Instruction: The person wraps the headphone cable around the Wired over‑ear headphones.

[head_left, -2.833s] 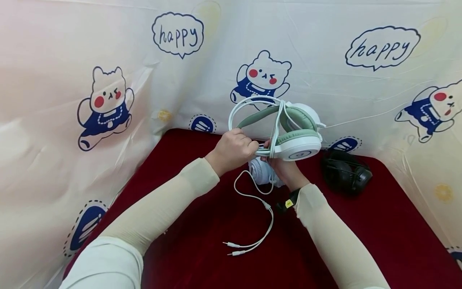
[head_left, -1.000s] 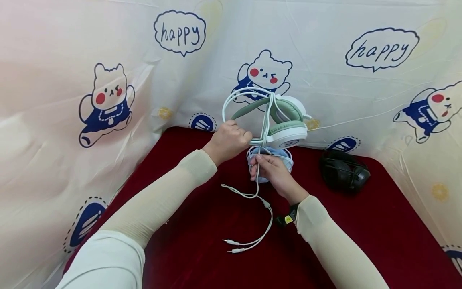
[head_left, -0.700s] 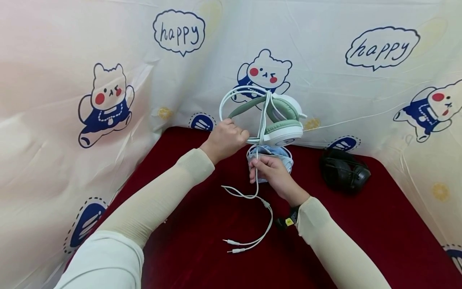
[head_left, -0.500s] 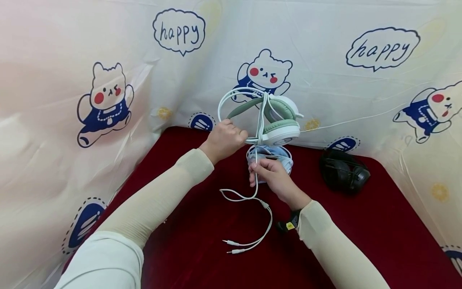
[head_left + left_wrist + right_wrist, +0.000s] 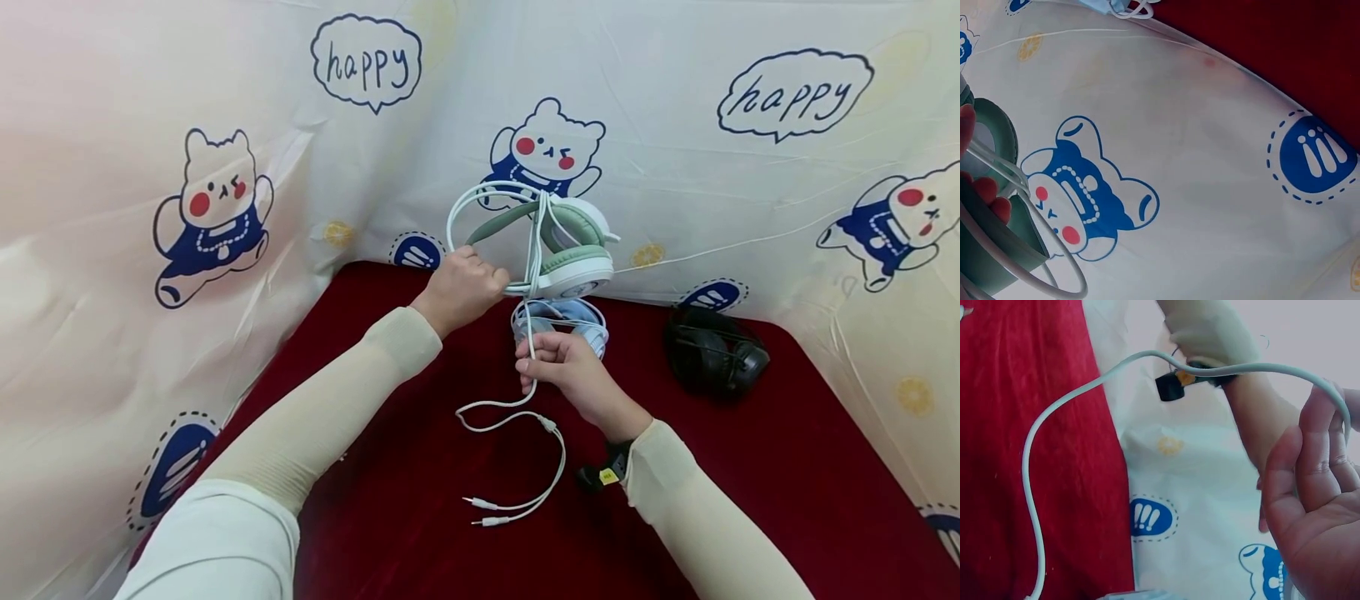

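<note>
My left hand (image 5: 463, 287) grips the headband of a white headset with green pads (image 5: 576, 265), raised above the back of the table. White cable is wound round its headband and hangs down from it. Below, my right hand (image 5: 566, 371) pinches that hanging white cable (image 5: 1141, 356) between thumb and fingers. The cable's lower part lies in a bend on the cloth and splits into two plugs (image 5: 491, 522). In the left wrist view, fingertips (image 5: 985, 189) curl over the green headband (image 5: 1007, 244). Behind my right hand lies a pale blue headset (image 5: 592, 327), partly hidden.
A black headset (image 5: 716, 354) lies at the right of the table, which has a dark red cloth (image 5: 757, 492). A white printed curtain (image 5: 660, 150) rises behind and at both sides. A thin white line (image 5: 697, 260) crosses the curtain behind the raised headset.
My right hand has left the headset, taken the cable and slid lower along it. The headset in my left hand has shifted left and slightly up. More cable now lies bent on the cloth.
</note>
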`<state>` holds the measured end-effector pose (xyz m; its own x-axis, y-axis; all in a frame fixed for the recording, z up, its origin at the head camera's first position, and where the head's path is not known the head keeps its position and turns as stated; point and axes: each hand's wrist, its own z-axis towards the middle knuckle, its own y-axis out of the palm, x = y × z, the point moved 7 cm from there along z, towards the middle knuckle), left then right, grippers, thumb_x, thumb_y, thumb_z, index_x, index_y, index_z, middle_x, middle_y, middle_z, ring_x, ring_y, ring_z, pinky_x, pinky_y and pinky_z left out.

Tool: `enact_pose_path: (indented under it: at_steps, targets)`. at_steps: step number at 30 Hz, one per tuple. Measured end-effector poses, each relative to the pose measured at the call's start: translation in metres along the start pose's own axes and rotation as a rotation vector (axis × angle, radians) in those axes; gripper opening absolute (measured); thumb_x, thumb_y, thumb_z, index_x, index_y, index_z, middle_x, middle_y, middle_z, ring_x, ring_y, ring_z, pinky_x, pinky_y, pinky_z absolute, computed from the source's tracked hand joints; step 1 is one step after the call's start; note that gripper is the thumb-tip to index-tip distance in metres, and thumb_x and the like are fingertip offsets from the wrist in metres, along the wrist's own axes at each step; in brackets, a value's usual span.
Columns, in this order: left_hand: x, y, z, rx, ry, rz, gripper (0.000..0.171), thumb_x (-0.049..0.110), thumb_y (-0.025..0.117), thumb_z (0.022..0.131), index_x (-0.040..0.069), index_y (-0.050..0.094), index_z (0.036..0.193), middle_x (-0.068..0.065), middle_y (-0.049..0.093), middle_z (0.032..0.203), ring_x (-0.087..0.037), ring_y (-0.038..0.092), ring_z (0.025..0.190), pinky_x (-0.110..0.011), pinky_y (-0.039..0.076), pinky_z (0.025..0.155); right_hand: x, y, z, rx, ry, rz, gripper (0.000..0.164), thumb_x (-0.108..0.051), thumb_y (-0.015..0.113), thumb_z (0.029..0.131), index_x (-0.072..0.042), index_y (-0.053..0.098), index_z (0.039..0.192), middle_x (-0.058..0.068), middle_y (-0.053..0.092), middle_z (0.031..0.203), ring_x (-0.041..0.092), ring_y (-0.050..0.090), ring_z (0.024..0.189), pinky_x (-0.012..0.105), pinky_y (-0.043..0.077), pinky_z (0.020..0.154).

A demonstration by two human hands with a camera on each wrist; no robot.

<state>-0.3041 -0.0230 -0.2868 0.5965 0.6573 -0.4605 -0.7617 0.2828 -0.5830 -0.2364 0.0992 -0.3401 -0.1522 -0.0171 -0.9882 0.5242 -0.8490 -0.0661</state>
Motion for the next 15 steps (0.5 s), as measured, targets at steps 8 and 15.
enact_pose_path:
  at_steps: [8, 15]
  targets:
    - [0.001, 0.004, 0.004, -0.001, 0.005, -0.002, 0.028, -0.002, 0.056, 0.088, 0.01, 0.056, 0.063, -0.006, 0.056, 0.052, -0.021, 0.06, 0.052, -0.031, 0.038, 0.054, -0.015, 0.008, -0.009, -0.037, -0.039, 0.037, 0.012, 0.002, 0.06, 0.09, 0.0, 0.058, 0.102, 0.007, 0.06, 0.071, 0.017, 0.058, 0.064, 0.031, 0.053, 0.068]
    - [0.004, 0.009, 0.003, -0.077, 0.023, 0.008, 0.021, -0.001, 0.059, 0.088, 0.009, 0.063, 0.07, -0.008, 0.062, 0.059, -0.023, 0.064, 0.059, -0.032, 0.04, 0.056, -0.044, 0.011, -0.018, -0.097, -0.045, -0.051, 0.021, -0.005, 0.062, 0.093, 0.01, 0.055, 0.105, 0.01, 0.059, 0.07, 0.02, 0.057, 0.062, 0.032, 0.054, 0.063]
